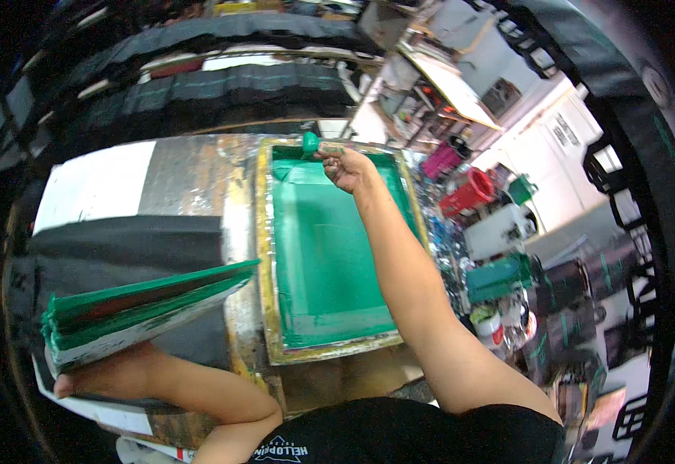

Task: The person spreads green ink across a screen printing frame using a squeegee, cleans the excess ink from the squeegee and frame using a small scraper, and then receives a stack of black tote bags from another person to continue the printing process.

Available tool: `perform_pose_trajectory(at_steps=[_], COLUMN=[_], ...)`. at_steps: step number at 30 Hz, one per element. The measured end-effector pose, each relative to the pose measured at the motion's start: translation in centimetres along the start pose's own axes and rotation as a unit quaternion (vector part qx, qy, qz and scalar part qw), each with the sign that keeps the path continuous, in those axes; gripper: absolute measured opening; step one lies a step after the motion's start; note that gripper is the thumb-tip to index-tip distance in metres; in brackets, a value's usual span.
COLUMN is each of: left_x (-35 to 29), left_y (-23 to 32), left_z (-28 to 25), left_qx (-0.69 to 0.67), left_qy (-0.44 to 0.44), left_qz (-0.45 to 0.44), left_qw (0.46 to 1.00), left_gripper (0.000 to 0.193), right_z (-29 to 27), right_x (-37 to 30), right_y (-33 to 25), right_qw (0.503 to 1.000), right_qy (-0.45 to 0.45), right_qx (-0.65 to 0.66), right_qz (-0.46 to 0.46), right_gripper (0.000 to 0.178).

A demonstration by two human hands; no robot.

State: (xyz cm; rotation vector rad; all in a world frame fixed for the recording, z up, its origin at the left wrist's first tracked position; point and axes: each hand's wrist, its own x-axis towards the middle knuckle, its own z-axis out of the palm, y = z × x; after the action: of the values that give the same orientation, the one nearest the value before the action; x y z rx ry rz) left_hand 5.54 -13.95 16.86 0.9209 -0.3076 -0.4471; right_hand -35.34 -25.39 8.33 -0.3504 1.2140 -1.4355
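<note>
My left hand [113, 371] is closed around the lower side of a wide squeegee [152, 305] thickly coated with green ink. The squeegee is tilted over black fabric [129, 240] at the left of the table. At the far end of a screen printing frame [266, 232], my right hand [343, 168] is closed, its fingers pinching a small rounded green thing [310, 142] whose kind I cannot make out. Wet green ink [326, 255] covers the mesh inside the frame. My right forearm crosses over the frame's right side and hides part of it.
Right of the frame stand a red container [467, 192], a green-stained container [500, 277] and several jars. A white sheet [94, 182] lies at the far left of the ink-stained table [190, 178]. Rows of dark fabric [198, 97] extend behind the table.
</note>
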Motion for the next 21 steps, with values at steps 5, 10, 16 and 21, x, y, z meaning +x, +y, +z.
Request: perform_pose_trajectory(at_steps=[5,10,16,21], left_x=[-2.0,1.7,2.7,0.2], left_y=[1.5,-0.7,0.5,3.0], left_z=[1.0,-3.9,-6.0,-3.2], left_qx=[0.074,0.395,0.415,0.024], left_qy=[-0.04,-0.099,-0.135,-0.207], left_qz=[0.048,0.255,0.241,0.111], left_qw=[0.995,0.877,0.867,0.972], left_gripper=[0.098,0.08,0.079,0.094], right_z=[-8.9,-18.0,-28.9,-29.9], right_x=[-11.6,-27.0,-39.2,-41.4], right_y=[-7.1,-9.6,-6.8,-6.5], right_qw=[0.999,0.978,0.929,0.882], right_qy=[0.025,0.147,0.308,0.38], right_qx=[0.019,-0.062,-0.146,-0.162], right_qz=[-0.027,-0.136,-0.148,-0.224], right_gripper=[0.016,0.011,0.013,0.009])
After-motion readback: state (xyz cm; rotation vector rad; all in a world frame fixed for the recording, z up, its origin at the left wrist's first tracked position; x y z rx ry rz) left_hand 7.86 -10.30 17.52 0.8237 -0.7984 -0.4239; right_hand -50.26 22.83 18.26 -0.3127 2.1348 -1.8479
